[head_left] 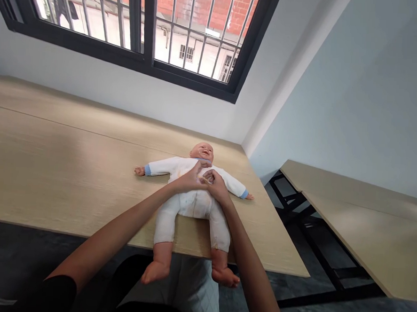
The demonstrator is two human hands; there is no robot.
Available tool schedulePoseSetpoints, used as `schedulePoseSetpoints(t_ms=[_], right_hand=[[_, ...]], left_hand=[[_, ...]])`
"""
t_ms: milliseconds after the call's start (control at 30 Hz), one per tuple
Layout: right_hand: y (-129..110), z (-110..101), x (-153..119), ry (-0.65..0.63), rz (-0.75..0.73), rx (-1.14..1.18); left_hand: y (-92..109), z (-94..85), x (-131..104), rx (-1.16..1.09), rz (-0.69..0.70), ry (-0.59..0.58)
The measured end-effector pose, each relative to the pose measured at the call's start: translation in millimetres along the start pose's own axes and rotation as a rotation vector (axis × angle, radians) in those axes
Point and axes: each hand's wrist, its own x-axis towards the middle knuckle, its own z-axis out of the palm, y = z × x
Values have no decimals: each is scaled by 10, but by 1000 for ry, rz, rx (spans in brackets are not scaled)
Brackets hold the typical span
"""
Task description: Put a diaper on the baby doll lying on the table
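A baby doll (191,206) lies face up on a light wooden table (70,166), its arms spread and its bare feet hanging past the near edge. It wears a white romper with blue cuffs. My left hand (190,177) and my right hand (214,182) meet on the doll's chest, fingers pinching the front of the romper just below the neck. What exactly the fingertips hold is too small to make out.
A second wooden table (360,221) on a black metal frame stands to the right, with a gap of dark floor (297,213) between them. A barred window (142,25) sits above the far wall. White cloth (189,286) lies on my lap below the doll's feet.
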Motion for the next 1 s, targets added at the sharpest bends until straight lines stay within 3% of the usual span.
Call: schedulePoseSetpoints(t_ms=[100,200,300,367,533,700,867,1000], right_hand=[[24,-23,-20,127,49,34],[27,-113,7,274,82,146],[14,-205,40,393,95,225],[-11,-224,28,331,89,233],[-90,-154,-68,17,38,111],[5,-168,-46,-40,112,159],[182,-259,21,-110,171,307],[239,-317,38,-130,224,373]], left_hand=[[-38,-298,-41,26,-58,74],[-144,-681,-223,115,-133,101],[-254,-958,-425,192,-202,5],[-304,-1017,-499,233,-219,-67],[-344,-890,-521,298,-175,-172],[-387,-766,-591,307,-136,-217],[-428,-564,-631,196,-145,-141],[-394,-311,-520,136,-145,-93]])
